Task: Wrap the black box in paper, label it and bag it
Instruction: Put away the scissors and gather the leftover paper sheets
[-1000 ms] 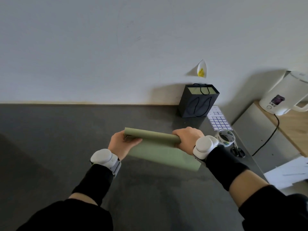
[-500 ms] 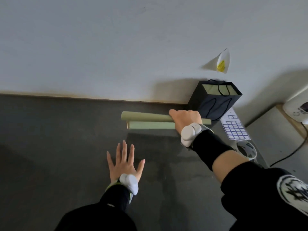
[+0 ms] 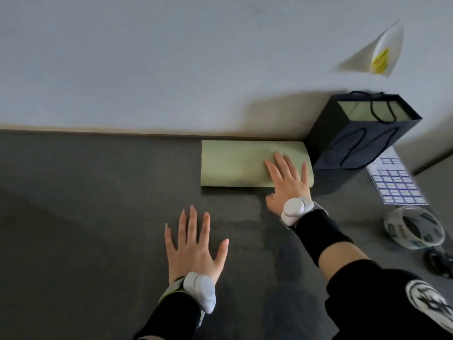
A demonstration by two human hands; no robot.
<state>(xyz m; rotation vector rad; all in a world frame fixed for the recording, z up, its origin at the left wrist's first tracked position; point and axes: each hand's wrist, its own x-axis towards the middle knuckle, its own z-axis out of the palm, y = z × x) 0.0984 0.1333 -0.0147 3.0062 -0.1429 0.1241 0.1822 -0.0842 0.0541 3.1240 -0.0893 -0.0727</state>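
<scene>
1. Right hand (image 3: 286, 185) has dropped the pale green curled paper sheet (image 3: 240, 163) onto the dark grey desk (image 3: 98, 217), and its flat fingers are pressing it down.
2. Left hand (image 3: 193, 249) is splayed nearby, empty.
3. Black box not visible, so wrapping's unstarted imo.

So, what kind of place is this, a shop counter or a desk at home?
Probably a gift-wrapping desk, at home or in an office; I cannot tell which. A dark table stands against a plain wall, with green wrapping paper, a dark paper gift bag and a sheet of labels.
</scene>
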